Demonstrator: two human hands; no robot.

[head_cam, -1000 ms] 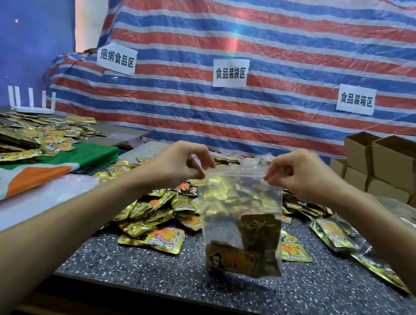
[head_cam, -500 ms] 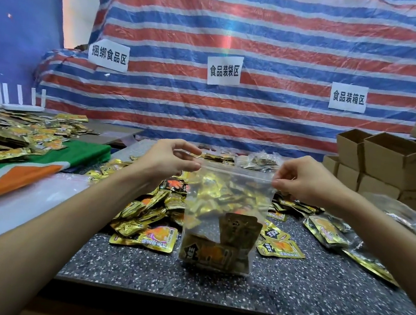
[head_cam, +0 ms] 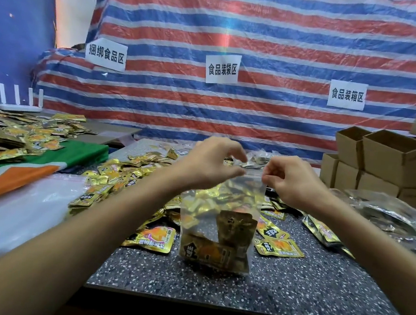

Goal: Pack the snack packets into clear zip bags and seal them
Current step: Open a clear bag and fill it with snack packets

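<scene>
Bag with packets inside hangs upright over table centre, toward front edge. Zip strip runs left-right between hands. Left hand fingers pinch strip near mid-length. Right hand fingers pinch right corner. Unsealed remainder judged rightward of left fingers.

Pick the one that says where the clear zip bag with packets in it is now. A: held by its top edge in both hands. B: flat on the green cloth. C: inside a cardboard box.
A: the left hand and the right hand each pinch the top strip of the upright zip bag.
</scene>
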